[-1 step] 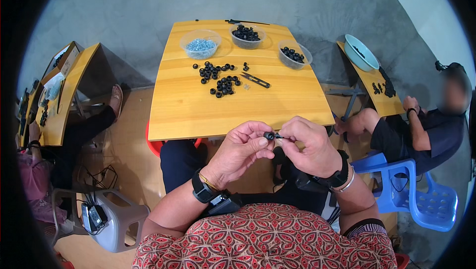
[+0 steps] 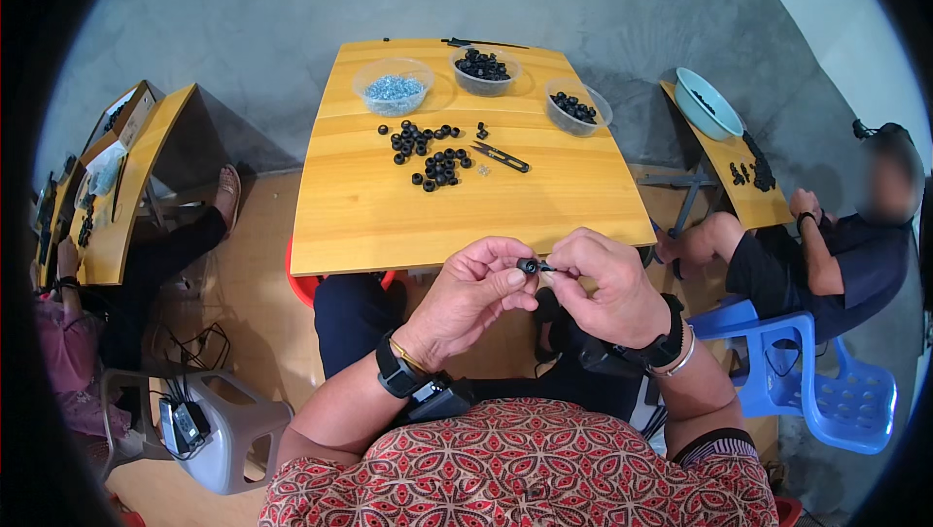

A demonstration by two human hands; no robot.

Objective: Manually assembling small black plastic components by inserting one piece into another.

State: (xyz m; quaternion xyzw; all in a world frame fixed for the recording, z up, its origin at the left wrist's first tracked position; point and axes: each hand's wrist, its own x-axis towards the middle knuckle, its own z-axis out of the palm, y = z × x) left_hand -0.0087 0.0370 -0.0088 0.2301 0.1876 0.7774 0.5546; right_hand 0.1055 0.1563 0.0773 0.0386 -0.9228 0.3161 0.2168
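Between the thumb and fingers of my left hand [image 2: 465, 294] is a small round black part with a hole in its end [image 2: 527, 266]. My right hand [image 2: 614, 286] is closed in a pinch on a small thin dark piece [image 2: 547, 269], right beside that part. Whether the two pieces touch is too small to tell. Both hands are just off the near edge of the wooden table [image 2: 466, 236]. Several loose black round parts [image 2: 442, 170] lie in the middle of the tabletop. Thread snips [image 2: 502, 158] rest to their right, near a few tiny clear bits [image 2: 483, 170].
Along the far side stand a bowl of light blue pieces [image 2: 394, 88] and two bowls of black parts [image 2: 484, 70] [image 2: 575, 111]. People sit at side tables left and right. A blue plastic chair [image 2: 826, 372] is at right, a grey stool [image 2: 233, 430] at left.
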